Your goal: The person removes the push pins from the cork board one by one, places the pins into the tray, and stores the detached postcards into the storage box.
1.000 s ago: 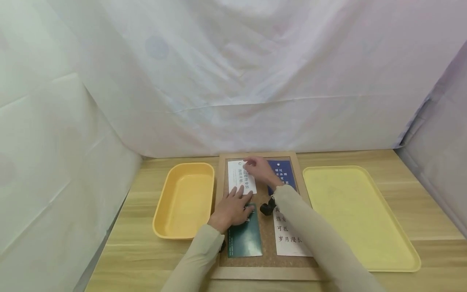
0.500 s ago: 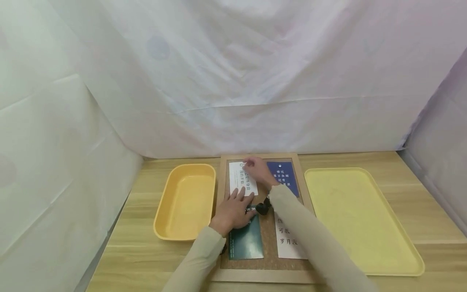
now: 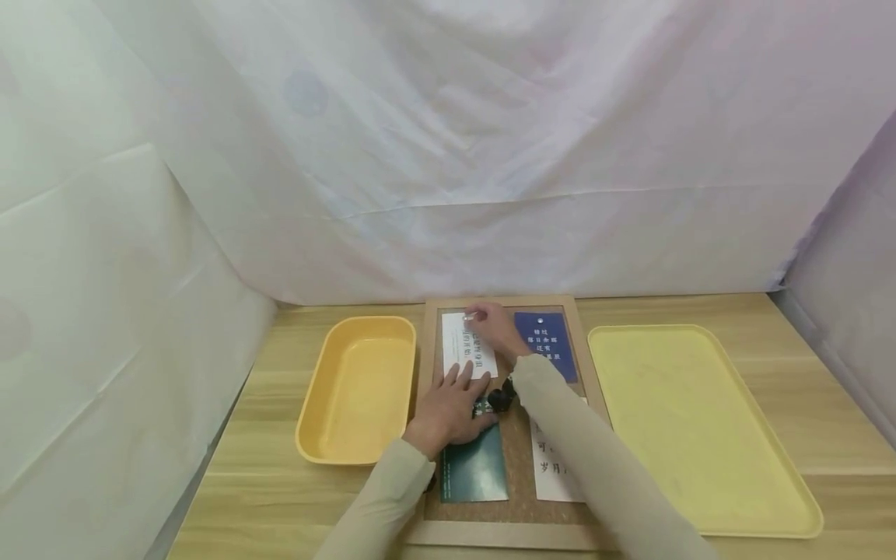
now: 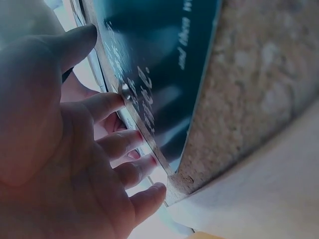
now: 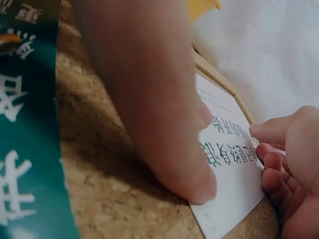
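A wood-framed cork board [image 3: 516, 435] lies on the table with several cards on it. My left hand [image 3: 451, 404] lies flat with straight fingers. Those fingers press the lower edge of the upper-left white card [image 3: 465, 350]. The palm covers the top of a dark green card [image 3: 474, 470], whose pin [image 4: 124, 91] shows by the left fingers [image 4: 112, 144]. My right hand [image 3: 494, 328] is at the white card's top edge and pinches a small clear pin [image 3: 470, 316]. In the right wrist view, a left finger [image 5: 164, 124] presses the white card [image 5: 234, 184].
A blue card [image 3: 546, 346] with its own pin and a second white card [image 3: 553, 470] fill the board's right side. An orange bin [image 3: 357, 389] stands to the left and a flat yellow tray [image 3: 700, 435] to the right. White cloth hangs behind and at both sides.
Both hands have kept their places on the white card. The view has drifted slightly, and my right forearm now covers more of the lower white card.
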Tool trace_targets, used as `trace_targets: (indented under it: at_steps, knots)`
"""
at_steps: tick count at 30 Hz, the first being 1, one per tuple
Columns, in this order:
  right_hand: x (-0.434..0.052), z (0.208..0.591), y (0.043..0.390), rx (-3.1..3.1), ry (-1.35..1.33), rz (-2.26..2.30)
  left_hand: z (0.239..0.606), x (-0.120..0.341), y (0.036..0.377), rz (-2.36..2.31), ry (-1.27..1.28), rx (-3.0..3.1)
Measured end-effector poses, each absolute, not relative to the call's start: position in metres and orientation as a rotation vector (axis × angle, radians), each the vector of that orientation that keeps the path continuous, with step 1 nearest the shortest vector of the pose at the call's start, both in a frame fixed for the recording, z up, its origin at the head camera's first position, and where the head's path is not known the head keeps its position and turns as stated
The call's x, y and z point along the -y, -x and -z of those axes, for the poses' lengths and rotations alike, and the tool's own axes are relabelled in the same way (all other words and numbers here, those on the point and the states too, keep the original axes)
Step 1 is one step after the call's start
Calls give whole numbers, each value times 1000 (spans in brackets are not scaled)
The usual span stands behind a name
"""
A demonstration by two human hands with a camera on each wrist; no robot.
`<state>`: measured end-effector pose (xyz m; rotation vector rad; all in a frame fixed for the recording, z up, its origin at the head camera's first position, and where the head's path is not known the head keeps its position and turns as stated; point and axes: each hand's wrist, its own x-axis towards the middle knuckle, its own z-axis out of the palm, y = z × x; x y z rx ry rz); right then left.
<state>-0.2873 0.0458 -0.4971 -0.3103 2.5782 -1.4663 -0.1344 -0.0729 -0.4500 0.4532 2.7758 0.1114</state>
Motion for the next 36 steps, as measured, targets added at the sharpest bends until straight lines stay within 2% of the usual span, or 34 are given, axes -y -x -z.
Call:
trace_targets:
  at_steps: [15,36]
  knots:
    - [-45,499,290,-2626,279,1453,452,72,135,-120,-453,-2782]
    - [-40,494,292,-2536,83,1523,455,71,137,-120,-436,-2766]
